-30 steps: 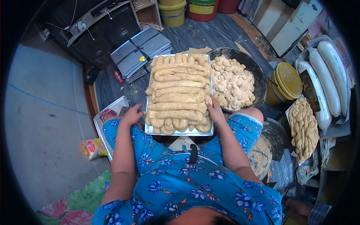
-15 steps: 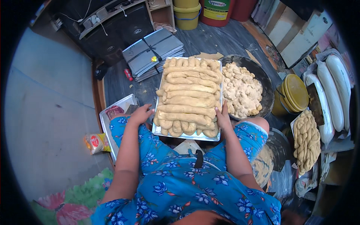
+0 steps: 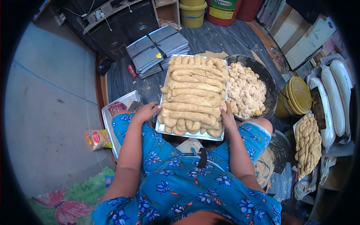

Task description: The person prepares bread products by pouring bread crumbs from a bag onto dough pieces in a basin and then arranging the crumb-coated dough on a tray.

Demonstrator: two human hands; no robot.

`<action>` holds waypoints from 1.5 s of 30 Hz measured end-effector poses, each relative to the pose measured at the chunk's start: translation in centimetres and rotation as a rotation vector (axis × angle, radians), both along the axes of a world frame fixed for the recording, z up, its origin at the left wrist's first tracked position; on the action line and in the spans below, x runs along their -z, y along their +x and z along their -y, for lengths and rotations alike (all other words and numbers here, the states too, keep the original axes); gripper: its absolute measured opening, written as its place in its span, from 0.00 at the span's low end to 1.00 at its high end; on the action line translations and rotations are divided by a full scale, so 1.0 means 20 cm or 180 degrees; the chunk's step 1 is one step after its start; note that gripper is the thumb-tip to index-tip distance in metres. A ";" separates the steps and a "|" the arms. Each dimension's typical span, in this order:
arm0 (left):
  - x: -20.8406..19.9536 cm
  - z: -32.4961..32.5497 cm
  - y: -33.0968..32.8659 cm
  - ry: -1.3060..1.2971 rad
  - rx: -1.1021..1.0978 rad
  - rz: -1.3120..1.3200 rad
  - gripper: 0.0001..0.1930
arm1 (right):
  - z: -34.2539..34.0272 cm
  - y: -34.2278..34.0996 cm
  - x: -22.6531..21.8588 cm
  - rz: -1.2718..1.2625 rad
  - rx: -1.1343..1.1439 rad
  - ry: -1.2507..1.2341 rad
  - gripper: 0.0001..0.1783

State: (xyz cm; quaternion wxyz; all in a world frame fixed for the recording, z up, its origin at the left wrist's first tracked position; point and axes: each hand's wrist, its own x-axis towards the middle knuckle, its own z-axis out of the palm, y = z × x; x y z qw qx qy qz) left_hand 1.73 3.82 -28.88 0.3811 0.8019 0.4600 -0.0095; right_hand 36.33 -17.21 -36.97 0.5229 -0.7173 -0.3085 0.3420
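Dough ropes (image 3: 195, 90), thick, pale tan and laid in layers, cover a rectangular silver metal tray (image 3: 187, 137) in front of the person, between the knees; what bears the tray from below is hidden. The left hand (image 3: 145, 112) touches the tray's left rim, thumb and forefinger slightly parted, the other fingers partly out of sight. The right hand (image 3: 228, 119) is at the right rim, thumb beside the end of the nearest rope, forefinger stretched along the outer side; whether either hand's fingers pinch the rim I cannot tell.

Just beyond the right hand, a wide, round black basin (image 3: 273, 88) holds heaped, floury dough lumps (image 3: 245, 90). Nearer, a second black basin (image 3: 283, 150), partly covered by the right leg, contains a pale mass (image 3: 265, 167). Farther right lies plaited tan dough (image 3: 307, 144). A lidded yellow plastic bucket (image 3: 300, 95) stands beside the first basin, contents unseen. By the left knee, a shallow white tray (image 3: 129, 97) holds a pinkish packet (image 3: 116, 108).
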 end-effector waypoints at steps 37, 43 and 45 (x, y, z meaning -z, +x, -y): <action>-0.03 0.02 0.00 -0.0043 0.0170 -0.0129 0.27 | 0.00 0.00 -0.03 0.0305 -0.0071 -0.0005 0.34; -0.09 0.04 0.02 -0.0215 0.0104 -0.0178 0.25 | 0.01 -0.01 -0.10 0.0454 -0.0126 -0.0105 0.35; -0.06 0.03 0.01 -0.0101 0.0166 -0.0151 0.25 | 0.01 -0.01 -0.08 0.0302 -0.0084 -0.0064 0.35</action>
